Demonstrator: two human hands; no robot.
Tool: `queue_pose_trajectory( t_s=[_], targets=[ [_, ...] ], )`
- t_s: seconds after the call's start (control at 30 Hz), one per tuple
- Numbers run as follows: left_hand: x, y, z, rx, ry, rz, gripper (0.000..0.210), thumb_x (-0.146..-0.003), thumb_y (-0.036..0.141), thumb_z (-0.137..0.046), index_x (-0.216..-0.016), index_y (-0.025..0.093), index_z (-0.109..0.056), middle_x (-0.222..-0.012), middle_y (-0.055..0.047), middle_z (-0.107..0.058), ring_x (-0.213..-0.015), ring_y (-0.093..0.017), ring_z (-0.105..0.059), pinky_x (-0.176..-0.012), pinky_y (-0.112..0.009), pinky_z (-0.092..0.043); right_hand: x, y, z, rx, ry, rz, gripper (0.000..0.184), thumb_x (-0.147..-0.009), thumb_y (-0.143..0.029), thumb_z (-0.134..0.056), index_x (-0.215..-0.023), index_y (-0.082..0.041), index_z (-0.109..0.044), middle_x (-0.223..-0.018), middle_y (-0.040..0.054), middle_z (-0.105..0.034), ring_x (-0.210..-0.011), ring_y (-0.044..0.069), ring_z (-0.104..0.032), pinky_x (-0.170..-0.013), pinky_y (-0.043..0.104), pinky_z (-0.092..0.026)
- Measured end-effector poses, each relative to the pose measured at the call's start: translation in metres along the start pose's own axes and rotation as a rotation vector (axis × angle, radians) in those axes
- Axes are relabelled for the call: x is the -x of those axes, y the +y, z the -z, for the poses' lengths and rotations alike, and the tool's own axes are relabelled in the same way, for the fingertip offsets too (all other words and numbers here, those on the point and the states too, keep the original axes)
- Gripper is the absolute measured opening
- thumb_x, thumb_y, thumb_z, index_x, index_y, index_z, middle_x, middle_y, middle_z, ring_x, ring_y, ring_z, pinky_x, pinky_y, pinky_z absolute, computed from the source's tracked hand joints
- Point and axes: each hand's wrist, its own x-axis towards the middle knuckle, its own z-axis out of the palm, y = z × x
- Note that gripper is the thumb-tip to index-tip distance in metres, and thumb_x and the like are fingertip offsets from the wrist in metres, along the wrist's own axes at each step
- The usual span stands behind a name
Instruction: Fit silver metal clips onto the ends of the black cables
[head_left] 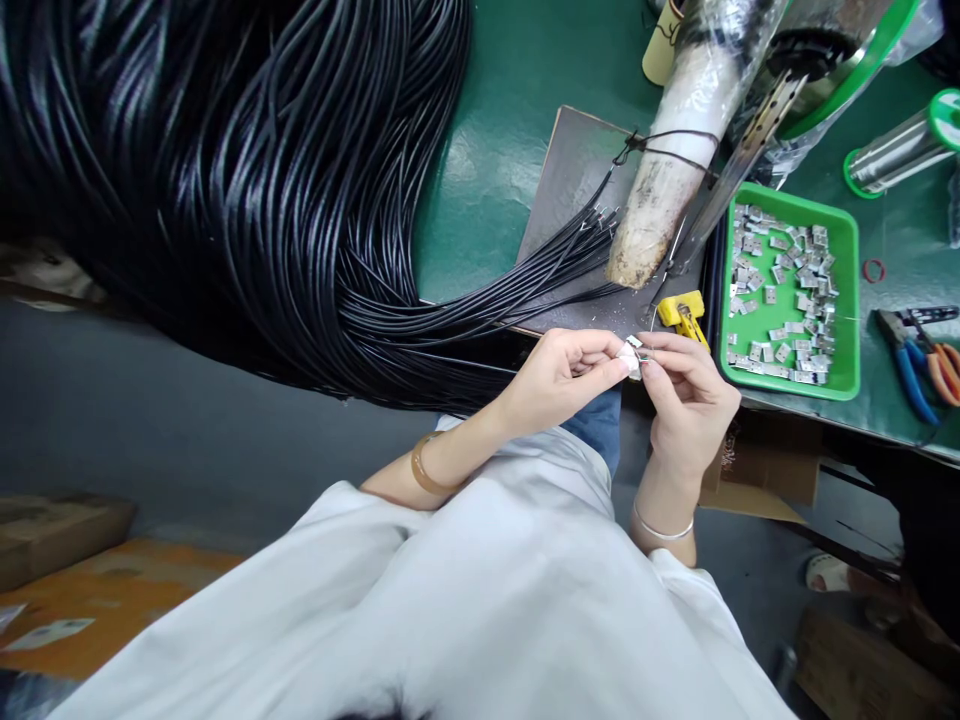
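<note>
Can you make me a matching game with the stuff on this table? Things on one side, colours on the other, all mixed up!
Things:
1. tray
2. cables
3. pliers
4. bracelet

Colours:
A. black
B. brown
C. green
D. blue handles

Pairs: 1-C, 2-A, 3-D, 4-B

Bonus: the left hand and right hand both pinch one small metal piece, like the many lying in the tray.
</note>
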Motion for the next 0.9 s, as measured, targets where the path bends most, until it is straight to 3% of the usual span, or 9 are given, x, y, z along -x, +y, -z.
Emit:
queue_pose_trajectory(
  t_s=[0.3,0.37,0.43,0.57,0.73,0.8,0.9],
  targets=[
    [0.002,0.003,0.0,0.021,-0.062,0.021,0.024,-0.082,0.032,-0.072,-0.075,0.01,-0.065,-0.058,0.005,-0.042,-0.053,-0.003,-0.032,-0.049,-0.019,-0.024,0.0,0.002,0.004,-0.063,-0.04,0.001,0.004,-0.083,-0.021,-0.072,-0.086,-0.024,-0.073,-0.1,0.0021,-0.074,-0.091,0.016,-0.072,-0.08,0.033,-0.063],
    [0.002,0.003,-0.001,0.022,-0.034,0.002,0.021,-0.081,0.028,-0.071,-0.073,0.011,-0.063,-0.056,0.006,-0.039,-0.051,-0.003,-0.03,-0.048,-0.019,-0.023,-0.001,0.002,0.004,-0.11,-0.063,-0.054,0.003,-0.085,-0.023,-0.07,-0.083,-0.022,-0.07,-0.103,0.0033,-0.074,-0.091,0.017,-0.073,-0.082,0.035,-0.063],
    [0.002,0.002,-0.003,0.034,0.016,-0.004,0.018,-0.083,0.027,-0.068,-0.075,0.012,-0.062,-0.056,0.006,-0.038,-0.052,-0.003,-0.029,-0.049,-0.019,-0.023,-0.001,0.0,0.004,-0.111,0.004,-0.063,0.005,-0.087,-0.023,-0.068,-0.083,-0.021,-0.069,-0.104,0.004,-0.073,-0.092,0.018,-0.073,-0.084,0.037,-0.064],
    [-0.002,-0.001,-0.004,0.094,0.079,0.025,0.017,-0.083,0.029,-0.066,-0.08,0.013,-0.06,-0.057,0.006,-0.036,-0.051,-0.003,-0.027,-0.048,-0.018,-0.022,0.001,-0.007,0.001,0.02,0.23,0.145,0.011,-0.092,-0.019,-0.061,-0.094,-0.024,-0.07,-0.1,0.0028,-0.074,-0.094,0.019,-0.073,-0.084,0.041,-0.064],
    [-0.005,0.0,-0.004,0.127,0.078,0.026,0.019,-0.08,0.029,-0.069,-0.078,0.013,-0.059,-0.054,0.008,-0.034,-0.049,-0.002,-0.025,-0.048,-0.018,-0.018,0.011,-0.01,-0.003,0.18,0.175,0.437,0.023,-0.09,-0.01,-0.06,-0.106,-0.023,-0.066,-0.104,0.0016,-0.076,-0.094,0.02,-0.075,-0.075,0.036,-0.066],
    [-0.005,0.001,-0.004,0.116,0.105,0.016,0.018,-0.08,0.028,-0.069,-0.076,0.014,-0.059,-0.055,0.007,-0.035,-0.05,-0.002,-0.027,-0.049,-0.018,-0.021,0.012,-0.007,-0.005,0.244,0.186,0.482,0.023,-0.083,-0.006,-0.067,-0.1,-0.021,-0.067,-0.101,0.0009,-0.077,-0.089,0.018,-0.076,-0.076,0.033,-0.065],
    [-0.006,0.0,-0.003,0.119,0.147,-0.001,0.017,-0.079,0.028,-0.07,-0.075,0.014,-0.061,-0.055,0.006,-0.037,-0.051,-0.003,-0.03,-0.051,-0.018,-0.024,0.009,-0.004,-0.006,0.223,0.208,0.415,0.021,-0.08,-0.005,-0.071,-0.094,-0.021,-0.066,-0.098,0.0008,-0.077,-0.086,0.017,-0.076,-0.076,0.032,-0.064]
  ],
)
